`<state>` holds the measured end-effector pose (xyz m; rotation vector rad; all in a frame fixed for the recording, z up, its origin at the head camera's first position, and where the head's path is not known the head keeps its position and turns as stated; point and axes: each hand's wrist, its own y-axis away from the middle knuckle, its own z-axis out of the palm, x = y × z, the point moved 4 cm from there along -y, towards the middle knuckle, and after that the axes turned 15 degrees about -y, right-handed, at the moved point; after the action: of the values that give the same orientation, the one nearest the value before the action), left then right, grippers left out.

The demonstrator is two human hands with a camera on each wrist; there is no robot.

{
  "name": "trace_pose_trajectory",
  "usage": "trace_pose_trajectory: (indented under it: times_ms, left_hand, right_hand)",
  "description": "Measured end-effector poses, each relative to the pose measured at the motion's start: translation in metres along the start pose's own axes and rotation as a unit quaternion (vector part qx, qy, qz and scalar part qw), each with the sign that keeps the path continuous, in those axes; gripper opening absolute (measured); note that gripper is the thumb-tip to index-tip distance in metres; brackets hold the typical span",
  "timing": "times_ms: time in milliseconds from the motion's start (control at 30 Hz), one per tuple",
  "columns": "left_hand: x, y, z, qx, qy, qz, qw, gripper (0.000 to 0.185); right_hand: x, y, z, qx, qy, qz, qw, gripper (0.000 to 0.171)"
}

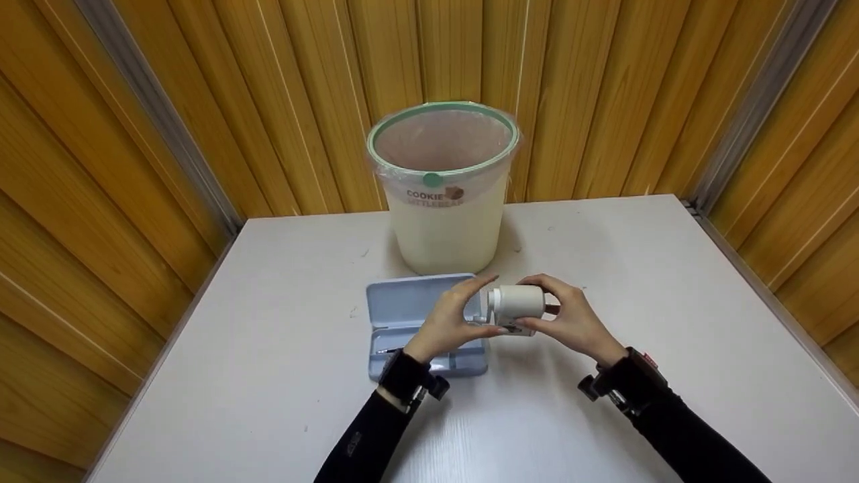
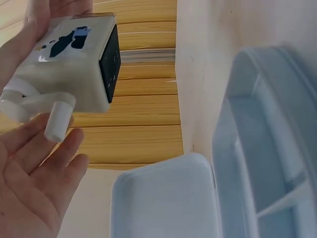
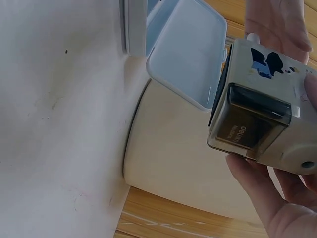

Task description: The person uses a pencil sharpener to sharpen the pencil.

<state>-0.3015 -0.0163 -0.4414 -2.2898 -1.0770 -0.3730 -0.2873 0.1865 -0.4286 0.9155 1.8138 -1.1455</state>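
A white hand-crank pencil sharpener (image 1: 517,303) is held just above the table, between both hands. My right hand (image 1: 569,316) grips its body, with fingers under it and the thumb on top (image 3: 262,198). The sharpener's clear smoky drawer (image 3: 255,121) faces the right wrist camera. My left hand (image 1: 468,307) is at the crank end, forefinger and thumb spread wide. Its straight fingers (image 2: 54,163) touch the white crank handle (image 2: 58,119) without closing on it. Under the left hand, an open light-blue pencil case (image 1: 402,303) lies on the table.
A cream waste bin (image 1: 446,215) lined with a clear bag stands behind the pencil case, near the table's far edge. The white table (image 1: 671,302) is boxed in by wood-panelled walls on three sides. The case's lid (image 2: 163,198) lies open toward the bin.
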Motion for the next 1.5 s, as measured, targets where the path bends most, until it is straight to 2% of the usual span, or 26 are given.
trace_pose_trajectory:
  times_ms: [100, 167, 233, 333, 433, 500, 667, 833, 967, 1033, 1200, 1333, 1500]
  left_hand:
    - [-0.007, 0.010, -0.013, 0.032, -0.073, 0.000, 0.9968, 0.096]
    - [-0.014, 0.018, -0.023, 0.056, -0.129, -0.003, 0.9901, 0.104]
    - [-0.021, 0.026, -0.034, 0.076, -0.182, -0.020, 0.9801, 0.110]
    - [-0.035, 0.039, -0.050, 0.092, -0.257, -0.067, 0.9597, 0.112]
    - [-0.048, 0.053, -0.065, 0.094, -0.311, -0.115, 0.9388, 0.107]
    - [-0.057, 0.062, -0.073, 0.093, -0.333, -0.137, 0.9284, 0.101]
    - [-0.077, 0.084, -0.083, 0.069, -0.358, -0.177, 0.9140, 0.092]
    - [-0.092, 0.100, -0.081, 0.042, -0.361, -0.199, 0.9103, 0.090]
    - [-0.098, 0.107, -0.078, 0.041, -0.361, -0.204, 0.9089, 0.089]
    - [-0.099, 0.108, -0.078, 0.051, -0.359, -0.201, 0.9098, 0.088]
    - [-0.096, 0.106, -0.079, 0.062, -0.354, -0.200, 0.9113, 0.086]
    - [-0.097, 0.101, -0.080, 0.052, -0.352, -0.209, 0.9108, 0.086]
    - [-0.097, 0.095, -0.085, 0.045, -0.352, -0.222, 0.9083, 0.087]
  right_hand:
    - [0.006, 0.002, -0.002, 0.001, 0.002, 0.004, 1.000, 0.051]
    - [0.011, 0.004, -0.003, 0.004, 0.002, 0.010, 1.000, 0.051]
    - [0.016, 0.006, -0.005, 0.006, 0.002, 0.018, 1.000, 0.051]
    - [0.024, 0.008, -0.006, 0.004, 0.003, 0.032, 0.999, 0.052]
    - [0.031, 0.011, -0.006, 0.002, 0.006, 0.042, 0.999, 0.052]
    - [0.036, 0.013, -0.006, 0.002, 0.008, 0.047, 0.999, 0.053]
    - [0.045, 0.018, -0.005, -0.001, 0.017, 0.059, 0.998, 0.053]
    - [0.052, 0.022, -0.005, -0.007, 0.019, 0.069, 0.997, 0.052]
    - [0.055, 0.022, -0.006, -0.010, 0.018, 0.074, 0.997, 0.053]
    - [0.056, 0.022, -0.007, -0.013, 0.021, 0.074, 0.997, 0.052]
    - [0.057, 0.021, -0.009, -0.023, 0.036, 0.084, 0.996, 0.051]
    - [0.056, 0.020, -0.011, -0.029, 0.042, 0.097, 0.994, 0.051]
    - [0.046, 0.015, -0.015, -0.071, 0.055, 0.110, 0.990, 0.055]
